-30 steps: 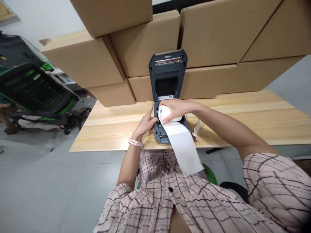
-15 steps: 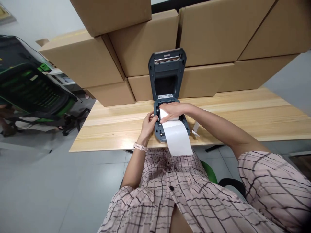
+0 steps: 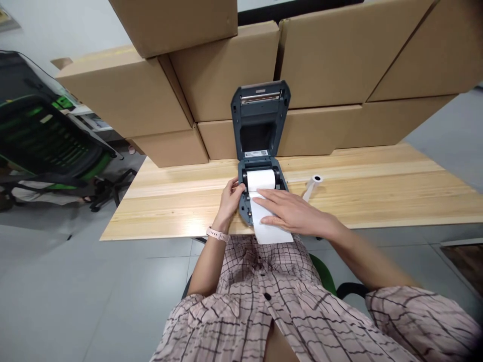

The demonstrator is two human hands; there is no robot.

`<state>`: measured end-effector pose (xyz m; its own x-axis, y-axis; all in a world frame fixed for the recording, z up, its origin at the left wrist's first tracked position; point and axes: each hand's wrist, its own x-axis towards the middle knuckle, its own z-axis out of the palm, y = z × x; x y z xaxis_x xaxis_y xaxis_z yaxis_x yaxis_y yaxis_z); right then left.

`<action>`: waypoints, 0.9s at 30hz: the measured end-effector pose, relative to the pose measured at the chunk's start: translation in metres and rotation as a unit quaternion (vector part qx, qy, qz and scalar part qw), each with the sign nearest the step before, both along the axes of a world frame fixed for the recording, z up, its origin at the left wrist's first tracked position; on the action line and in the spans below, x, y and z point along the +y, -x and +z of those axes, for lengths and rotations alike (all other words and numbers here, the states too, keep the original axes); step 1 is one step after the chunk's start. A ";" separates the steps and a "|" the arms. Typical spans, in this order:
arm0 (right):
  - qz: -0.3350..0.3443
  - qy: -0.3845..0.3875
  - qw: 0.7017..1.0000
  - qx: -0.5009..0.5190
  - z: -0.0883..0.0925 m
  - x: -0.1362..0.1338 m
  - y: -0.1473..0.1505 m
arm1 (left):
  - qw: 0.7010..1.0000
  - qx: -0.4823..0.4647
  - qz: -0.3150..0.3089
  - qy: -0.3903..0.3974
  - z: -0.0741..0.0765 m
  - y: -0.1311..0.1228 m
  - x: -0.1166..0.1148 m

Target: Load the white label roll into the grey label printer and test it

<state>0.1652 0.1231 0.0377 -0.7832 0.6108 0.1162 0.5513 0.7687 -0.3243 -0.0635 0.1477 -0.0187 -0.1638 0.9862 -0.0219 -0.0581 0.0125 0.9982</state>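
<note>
A dark grey label printer (image 3: 246, 213) stands on the wooden table with its lid (image 3: 260, 115) raised. Inside lies a white label roll (image 3: 261, 179), and its loose strip (image 3: 269, 235) runs forward past the table's front edge. My left hand (image 3: 230, 198) grips the printer's left side, the thumb on the rim and the other fingers partly hidden. Lying flat on the paper strip, my right hand (image 3: 290, 210) has its fingers stretched out and holds nothing. Right of the printer is a small white paper roll (image 3: 316, 180) with a dark core and a loose tail.
Stacked cardboard boxes (image 3: 320, 60) line the back of the wooden table (image 3: 151, 211). At the left, a black and green office chair (image 3: 56, 136) stands on the tiled floor, with part of another person beside it. A green seat edge (image 3: 322, 274) shows beneath me.
My right hand has moved off the label roll toward me and now lies on the strip. The roll and the small paper roll are now in plain sight. My left hand stays put.
</note>
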 end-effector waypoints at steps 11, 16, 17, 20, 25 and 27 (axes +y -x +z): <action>-0.069 -0.112 0.991 0.031 -0.027 -0.040 0.019 | 0.999 -0.031 0.013 0.003 0.000 -0.004 -0.003; -0.062 -0.186 0.980 0.020 -0.029 -0.052 0.021 | 0.995 -0.090 0.038 0.016 -0.003 -0.009 -0.005; -0.062 -0.190 0.980 0.021 -0.028 -0.052 0.021 | 0.994 -0.102 0.040 0.021 -0.003 -0.010 -0.005; -0.068 -0.180 0.981 0.027 -0.028 -0.049 0.020 | 0.990 -0.127 0.041 0.036 -0.001 -0.013 -0.007; -0.076 -0.156 0.983 0.059 -0.032 -0.048 0.022 | 0.985 -0.158 0.029 0.065 0.012 -0.021 -0.022; -0.073 -0.144 0.983 0.084 -0.033 -0.051 0.020 | 0.984 -0.164 0.008 0.068 0.018 -0.025 -0.034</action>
<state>0.1455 0.0724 0.0052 -0.6447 0.6377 0.4215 0.6191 0.7590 -0.2014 -0.0387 0.1136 -0.0007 -0.1406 0.9679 -0.2083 -0.3778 0.1420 0.9149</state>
